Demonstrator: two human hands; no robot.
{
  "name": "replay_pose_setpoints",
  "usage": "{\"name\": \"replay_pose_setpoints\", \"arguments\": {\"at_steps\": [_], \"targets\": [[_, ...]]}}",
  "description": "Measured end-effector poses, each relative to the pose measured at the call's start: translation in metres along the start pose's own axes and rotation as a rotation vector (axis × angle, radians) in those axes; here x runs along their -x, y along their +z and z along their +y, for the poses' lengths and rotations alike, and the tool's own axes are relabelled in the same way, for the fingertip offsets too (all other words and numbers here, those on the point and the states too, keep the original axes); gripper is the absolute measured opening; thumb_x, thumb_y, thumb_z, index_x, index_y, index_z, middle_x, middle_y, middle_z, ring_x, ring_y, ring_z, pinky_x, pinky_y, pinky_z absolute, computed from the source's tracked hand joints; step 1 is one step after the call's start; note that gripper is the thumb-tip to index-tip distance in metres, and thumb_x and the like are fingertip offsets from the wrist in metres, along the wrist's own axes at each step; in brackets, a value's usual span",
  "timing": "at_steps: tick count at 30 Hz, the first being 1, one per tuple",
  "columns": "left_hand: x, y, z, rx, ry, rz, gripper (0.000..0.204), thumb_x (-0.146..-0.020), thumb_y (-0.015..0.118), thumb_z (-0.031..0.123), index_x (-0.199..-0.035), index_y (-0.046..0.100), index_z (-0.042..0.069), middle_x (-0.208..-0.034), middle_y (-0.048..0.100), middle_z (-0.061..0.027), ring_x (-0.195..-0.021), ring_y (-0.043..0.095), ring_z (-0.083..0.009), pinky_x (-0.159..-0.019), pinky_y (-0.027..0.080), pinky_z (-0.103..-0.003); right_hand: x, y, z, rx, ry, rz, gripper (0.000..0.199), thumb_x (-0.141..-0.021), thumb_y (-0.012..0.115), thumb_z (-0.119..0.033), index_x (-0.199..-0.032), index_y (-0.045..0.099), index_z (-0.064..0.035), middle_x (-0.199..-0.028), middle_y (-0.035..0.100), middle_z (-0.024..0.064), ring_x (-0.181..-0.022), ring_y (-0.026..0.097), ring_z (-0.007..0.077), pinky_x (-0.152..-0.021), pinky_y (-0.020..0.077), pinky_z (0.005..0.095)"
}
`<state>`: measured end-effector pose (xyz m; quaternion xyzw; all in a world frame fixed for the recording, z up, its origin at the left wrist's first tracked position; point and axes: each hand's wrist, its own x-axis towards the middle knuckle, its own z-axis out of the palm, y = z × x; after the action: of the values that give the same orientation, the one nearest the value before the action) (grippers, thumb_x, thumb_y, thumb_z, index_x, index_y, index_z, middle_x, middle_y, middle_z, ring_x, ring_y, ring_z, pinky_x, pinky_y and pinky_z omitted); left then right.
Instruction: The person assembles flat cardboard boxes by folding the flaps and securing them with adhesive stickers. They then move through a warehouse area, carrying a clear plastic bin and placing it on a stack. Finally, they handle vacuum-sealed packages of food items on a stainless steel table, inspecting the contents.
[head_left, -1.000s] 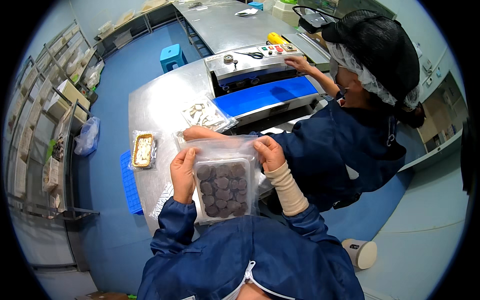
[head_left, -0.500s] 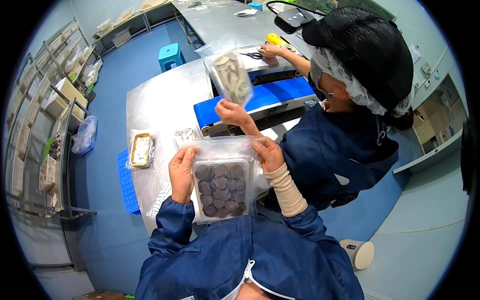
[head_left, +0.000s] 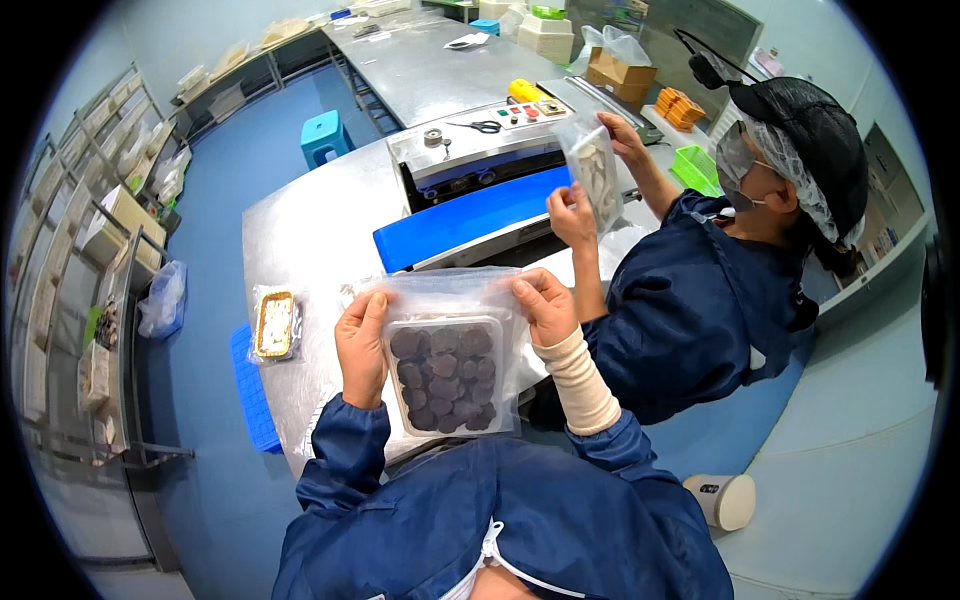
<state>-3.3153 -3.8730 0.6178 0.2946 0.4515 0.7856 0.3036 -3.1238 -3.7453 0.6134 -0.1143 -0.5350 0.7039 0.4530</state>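
Between my two hands hangs a clear plastic bag point(head_left: 455, 290) with a white tray of dark, round, flat pieces point(head_left: 445, 375) inside it. My left hand point(head_left: 361, 345) pinches the bag's upper left corner between thumb and fingers. At the upper right corner, my right hand point(head_left: 546, 308) grips the bag the same way, a beige sleeve cuff at its wrist. The bag's top edge is stretched between them, close before my chest. Just beyond lies a sealing machine with a blue conveyor belt point(head_left: 470, 222), which neither hand touches.
A co-worker point(head_left: 690, 270) at my right holds another clear bag with pale slices point(head_left: 597, 180). Black scissors point(head_left: 482, 126) lie on the machine. A wrapped gold-rimmed tray point(head_left: 274, 325) rests on the steel table point(head_left: 300, 215); a blue crate point(head_left: 252, 395) stands beside it. A blue stool point(head_left: 325, 137) is farther off.
The co-worker has leaned back to the right and drawn their bag off the belt, now holding it with both hands. My hands keep their grip on the bag, almost unmoved.
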Motion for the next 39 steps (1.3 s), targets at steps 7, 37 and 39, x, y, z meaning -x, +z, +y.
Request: {"name": "replay_pose_setpoints", "arguments": {"at_steps": [7, 37, 39], "targets": [[-0.017, 0.013, 0.008, 0.048, -0.005, -0.099, 0.015, -0.085, 0.053, 0.013, -0.088, 0.06, 0.0, -0.082, 0.06, -0.0038, -0.073, 0.054, -0.0091, -0.069, 0.043, -0.021, 0.0, 0.004, -0.017, 0.019, -0.077, 0.042, 0.013, -0.086, 0.049, -0.012, -0.088, 0.052, 0.0001, -0.088, 0.061, 0.0113, -0.081, 0.057, 0.0144, -0.077, 0.0442, 0.026], [-0.025, 0.028, 0.021, 0.129, -0.06, -0.176, 0.014, -0.084, 0.054, 0.013, -0.087, 0.06, 0.001, -0.08, 0.061, -0.0034, -0.071, 0.054, -0.0088, -0.068, 0.043, -0.02, 0.01, 0.005, -0.041, -0.004, -0.094, 0.03, 0.021, -0.084, 0.054, -0.016, -0.097, 0.05, -0.0003, -0.097, 0.059, 0.0109, -0.09, 0.055, 0.0157, -0.083, 0.041, 0.0282], [-0.021, 0.027, 0.02, 0.109, -0.062, -0.171, 0.014, -0.084, 0.054, 0.013, -0.087, 0.061, 0.001, -0.081, 0.06, -0.0032, -0.073, 0.053, -0.0086, -0.069, 0.042, -0.02, 0.012, 0.008, -0.041, -0.005, -0.081, 0.014, 0.028, -0.082, 0.056, -0.018, -0.103, 0.048, -0.0002, -0.103, 0.057, 0.0115, -0.096, 0.052, 0.0169, -0.088, 0.0377, 0.0298]]}}
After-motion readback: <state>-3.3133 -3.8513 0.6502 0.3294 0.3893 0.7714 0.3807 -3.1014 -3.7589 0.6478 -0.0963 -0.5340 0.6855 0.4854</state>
